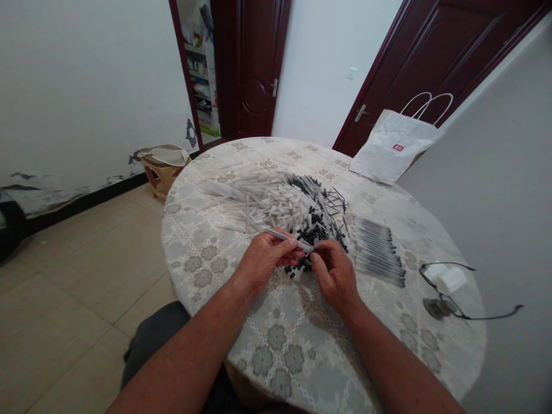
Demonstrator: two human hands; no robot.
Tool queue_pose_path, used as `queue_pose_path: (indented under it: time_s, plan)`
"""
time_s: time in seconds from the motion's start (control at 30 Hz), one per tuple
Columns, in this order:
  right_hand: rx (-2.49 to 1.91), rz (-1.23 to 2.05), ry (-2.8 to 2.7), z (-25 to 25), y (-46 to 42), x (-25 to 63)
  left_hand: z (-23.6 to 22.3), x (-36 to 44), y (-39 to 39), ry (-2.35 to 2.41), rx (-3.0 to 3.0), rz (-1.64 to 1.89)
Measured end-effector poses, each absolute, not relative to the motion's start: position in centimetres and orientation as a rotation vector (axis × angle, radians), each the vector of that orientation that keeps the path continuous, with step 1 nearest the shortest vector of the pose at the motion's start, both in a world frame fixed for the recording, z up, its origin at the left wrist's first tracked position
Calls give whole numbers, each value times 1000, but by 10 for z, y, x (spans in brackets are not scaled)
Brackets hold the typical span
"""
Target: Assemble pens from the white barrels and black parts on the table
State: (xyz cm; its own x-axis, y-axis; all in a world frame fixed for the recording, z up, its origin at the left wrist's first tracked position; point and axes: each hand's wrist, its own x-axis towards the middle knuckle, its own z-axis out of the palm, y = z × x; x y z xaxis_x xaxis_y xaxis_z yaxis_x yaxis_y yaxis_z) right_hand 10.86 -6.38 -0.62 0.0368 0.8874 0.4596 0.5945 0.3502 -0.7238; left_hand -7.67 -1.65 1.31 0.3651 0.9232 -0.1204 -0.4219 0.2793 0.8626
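My left hand (269,256) is closed around a clear pen barrel (287,236), which slants down to the right. At the barrel's lower end, my right hand (336,273) has its thumb and fingers pinched together. A dark bit shows at those fingertips, but what they grip is mostly hidden. Just beyond my hands lies a heap of whitish translucent tubes and caps (276,204). Small black plugs (314,227) are scattered beside it, partly behind my fingers. Thin dark refills (313,190) lie at the heap's right side.
A row of pens with dark ends (379,250) lies to the right on the round table's patterned cloth (280,345). Eyeglasses (459,313) and a white roll (451,280) are near the right edge. A white paper bag (392,146) stands at the back. A stool (161,167) is at the left.
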Motion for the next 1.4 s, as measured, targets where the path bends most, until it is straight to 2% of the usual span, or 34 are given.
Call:
queue_pose_path:
  time_s: [0.1,0.33,0.6,0.8,1.07,1.27,1.4]
  plan:
    - [-1376,352,-1725,-6,-64,109,12,-76,-18,711,849,1001]
    - [-1351,545,-1672,-8,-64,110,14,-79,-16,697,851,1000]
    - [-1375,396,-1717,-6,-64,109,12,-80,-15,699,881,976]
    - [-1380,545,-1703,-5,-64,110,13,-79,-16,727,887,974]
    - [-1374,364,-1761,-3,-65,108,16,-80,-16,738,900,974]
    - [-1354,559,-1735,-1,-66,109,17,-81,-16,735,939,953]
    - [-1389,453,-1739,-2,-67,109,16,-82,-16,731,962,949]
